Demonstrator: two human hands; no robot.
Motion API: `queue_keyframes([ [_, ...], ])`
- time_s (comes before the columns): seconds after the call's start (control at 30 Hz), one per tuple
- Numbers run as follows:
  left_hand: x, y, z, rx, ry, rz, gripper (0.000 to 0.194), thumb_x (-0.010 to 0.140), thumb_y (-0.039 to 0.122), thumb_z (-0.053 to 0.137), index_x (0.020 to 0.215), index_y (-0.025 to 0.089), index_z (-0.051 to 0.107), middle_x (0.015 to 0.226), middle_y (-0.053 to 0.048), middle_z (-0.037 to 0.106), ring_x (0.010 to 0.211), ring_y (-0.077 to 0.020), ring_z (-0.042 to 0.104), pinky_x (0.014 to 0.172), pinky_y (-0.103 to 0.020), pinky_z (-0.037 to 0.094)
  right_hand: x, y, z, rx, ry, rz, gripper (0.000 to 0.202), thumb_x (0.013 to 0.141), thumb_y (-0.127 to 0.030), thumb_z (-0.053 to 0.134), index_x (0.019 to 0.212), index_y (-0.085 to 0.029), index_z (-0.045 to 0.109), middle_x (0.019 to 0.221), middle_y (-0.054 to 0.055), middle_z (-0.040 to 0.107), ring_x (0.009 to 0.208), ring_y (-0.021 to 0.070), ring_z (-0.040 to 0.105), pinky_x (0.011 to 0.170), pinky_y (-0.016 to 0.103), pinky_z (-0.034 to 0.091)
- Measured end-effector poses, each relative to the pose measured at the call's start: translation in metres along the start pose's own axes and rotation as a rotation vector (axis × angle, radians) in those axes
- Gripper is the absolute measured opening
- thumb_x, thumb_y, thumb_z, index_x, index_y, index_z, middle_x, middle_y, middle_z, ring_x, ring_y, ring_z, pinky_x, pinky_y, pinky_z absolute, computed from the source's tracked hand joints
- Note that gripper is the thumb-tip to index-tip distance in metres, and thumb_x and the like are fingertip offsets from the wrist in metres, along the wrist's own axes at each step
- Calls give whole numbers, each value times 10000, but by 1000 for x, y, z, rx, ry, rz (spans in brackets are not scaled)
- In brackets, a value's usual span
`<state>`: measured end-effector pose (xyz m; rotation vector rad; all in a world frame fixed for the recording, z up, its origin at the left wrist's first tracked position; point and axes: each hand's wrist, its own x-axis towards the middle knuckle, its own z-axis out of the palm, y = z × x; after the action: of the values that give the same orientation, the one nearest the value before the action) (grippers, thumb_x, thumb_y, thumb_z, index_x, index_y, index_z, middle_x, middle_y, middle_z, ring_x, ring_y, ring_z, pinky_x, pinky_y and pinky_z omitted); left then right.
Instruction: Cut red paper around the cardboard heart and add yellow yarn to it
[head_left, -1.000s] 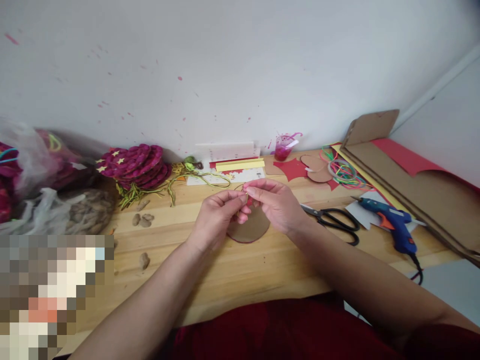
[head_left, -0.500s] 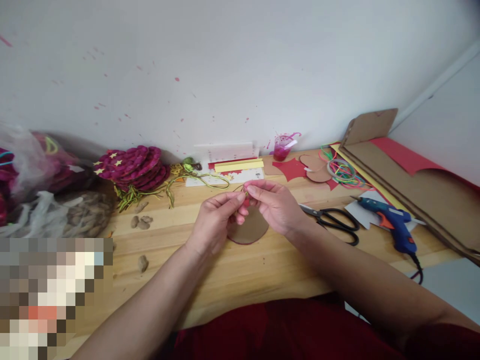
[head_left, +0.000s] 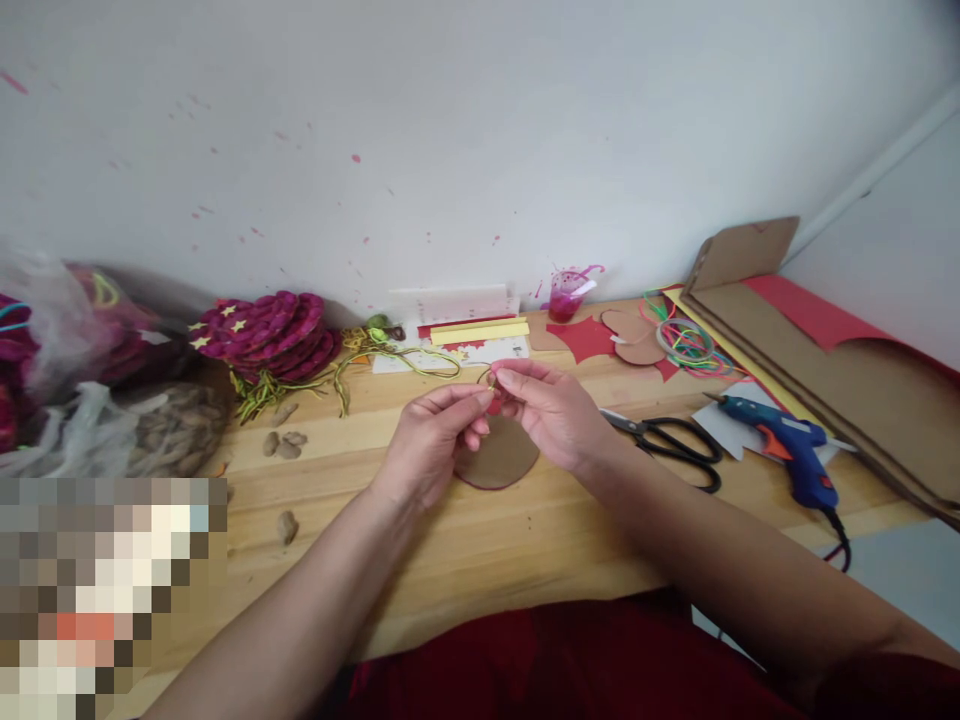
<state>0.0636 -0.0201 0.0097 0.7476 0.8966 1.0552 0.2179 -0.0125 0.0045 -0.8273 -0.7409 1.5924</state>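
Observation:
My left hand point(head_left: 435, 440) and my right hand point(head_left: 553, 412) meet at the middle of the table, fingertips pinched close together. Between them is a short piece of thin yellow-green and dark yarn point(head_left: 491, 381), with a small loop showing above the fingers. Both hands grip it; the fingers hide most of it. Directly below lies a round cardboard disc point(head_left: 496, 462) with a dark edge, flat on the wood and partly covered by the hands. Black-handled scissors point(head_left: 675, 440) rest right of my right hand.
At left stand a stack of purple peanut-covered discs point(head_left: 270, 335), yellow-green yarn strands point(head_left: 409, 357), loose peanuts point(head_left: 287, 527) and a bag of peanuts point(head_left: 176, 430). A cup of magenta paint point(head_left: 568, 297) stands behind. Right are a blue glue gun point(head_left: 802, 455) and cardboard sheets point(head_left: 847, 390).
Both hands stay in nearly the same place. The fingertips have shifted slightly, and the small yarn loop between them shows more clearly above the fingers.

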Motion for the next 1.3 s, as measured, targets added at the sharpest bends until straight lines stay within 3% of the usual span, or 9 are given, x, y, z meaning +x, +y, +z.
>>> queue_keyframes([
  [0.13, 1, 4, -2, 11, 35, 21, 231, 682, 265, 899, 829, 127, 787, 587, -7, 647, 479, -48, 521, 458, -135, 410, -1, -5, -1, -81, 78, 48, 366, 686, -421, 885, 890, -196, 682, 909, 3, 691, 737, 126, 672, 456, 194, 323],
  [0.23, 1, 7, -4, 28, 46, 42, 236, 685, 269, 896, 833, 123, 783, 598, -8, 645, 492, -48, 522, 454, -129, 399, -2, -4, 0, -193, 0, 66, 395, 751, -512, 821, 869, -176, 649, 934, 42, 682, 815, 162, 688, 435, 187, 334],
  [0.43, 3, 9, -8, 38, 18, 77, 221, 703, 286, 876, 800, 120, 767, 594, -1, 627, 472, -40, 493, 448, -130, 380, -5, 3, 1, -319, -260, 53, 316, 777, -335, 814, 977, -181, 624, 908, 42, 683, 835, 156, 643, 504, 197, 450],
  [0.63, 4, 11, -9, 40, 25, 91, 223, 720, 278, 861, 809, 112, 742, 650, -7, 662, 435, -33, 489, 438, -140, 365, -5, -1, -1, -404, -315, 195, 254, 807, -297, 771, 994, -159, 667, 851, 12, 668, 549, 50, 487, 416, 174, 313],
  [0.73, 4, 12, -9, 18, 28, 86, 235, 714, 271, 864, 824, 104, 741, 657, -12, 671, 432, -32, 491, 441, -138, 372, -6, -2, -1, -496, -272, 167, 224, 820, -301, 755, 983, -156, 702, 802, -3, 662, 514, 39, 432, 420, 187, 288],
  [0.87, 4, 12, -9, -4, 31, 68, 264, 706, 273, 873, 856, 97, 745, 679, -18, 685, 440, -32, 497, 444, -135, 389, -5, 1, 0, -524, -187, 91, 216, 811, -320, 763, 952, -162, 722, 727, -23, 649, 541, 59, 468, 476, 207, 345],
  [0.97, 4, 12, -8, -26, 36, 52, 288, 684, 274, 887, 867, 101, 748, 689, -17, 691, 435, -29, 486, 433, -136, 387, -4, 6, 1, -441, -229, 89, 203, 782, -302, 787, 905, -172, 691, 820, 3, 707, 709, 101, 604, 648, 237, 466],
  [1.07, 4, 10, -6, -29, 41, 43, 310, 657, 281, 903, 863, 104, 754, 691, -14, 691, 427, -25, 468, 416, -139, 375, -3, 9, 2, -423, -271, 105, 205, 773, -315, 790, 831, -174, 652, 865, 23, 714, 848, 136, 645, 788, 273, 487],
  [1.3, 6, 8, -7, -31, 35, 54, 301, 668, 295, 900, 856, 109, 757, 698, -10, 686, 438, -27, 466, 420, -142, 374, -10, 2, 6, -541, -270, 178, 207, 806, -318, 718, 799, -194, 552, 652, -57, 535, 537, 72, 448, 485, 211, 331],
])
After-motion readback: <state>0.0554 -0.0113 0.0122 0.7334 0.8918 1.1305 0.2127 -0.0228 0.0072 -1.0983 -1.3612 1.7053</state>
